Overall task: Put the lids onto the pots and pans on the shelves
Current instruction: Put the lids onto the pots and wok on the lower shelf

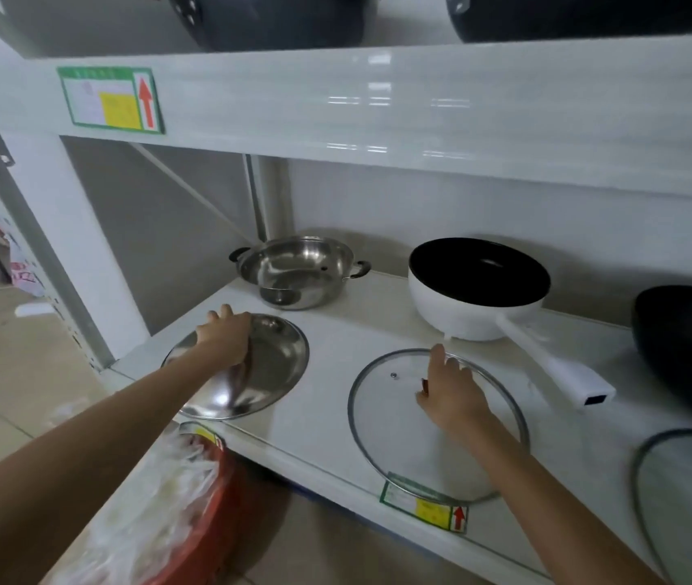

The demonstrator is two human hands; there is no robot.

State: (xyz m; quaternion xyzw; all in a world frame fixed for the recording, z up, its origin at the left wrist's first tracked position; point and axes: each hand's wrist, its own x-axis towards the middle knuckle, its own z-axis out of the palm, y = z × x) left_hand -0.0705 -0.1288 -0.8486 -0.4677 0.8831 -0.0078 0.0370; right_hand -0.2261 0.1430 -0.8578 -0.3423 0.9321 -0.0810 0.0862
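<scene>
Hands cover both lids on the shelf [327, 352]: left hand [226, 335] grips the steel lid [268, 369] at 9 o'clock; right hand [450, 390] clasps the glass lid [395, 432] knob. Steel pot [298, 270] sits at 12 o'clock.

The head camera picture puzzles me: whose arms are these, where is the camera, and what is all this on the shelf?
There is no machine here. A person wears one wide-angle camera on the head, so you look down along their two bare arms.

The white shelf holds cookware. At the back stand a steel pot with two small handles and a white saucepan with a black inside and a long handle. A black pan shows at the right edge.

The left hand rests on a steel lid, which looks tilted at the shelf's front. The right hand lies on the middle of a glass lid lying flat. Whether either grip has closed, I cannot tell. Another glass lid peeks in at the right.

No lid is on a pot yet.
</scene>
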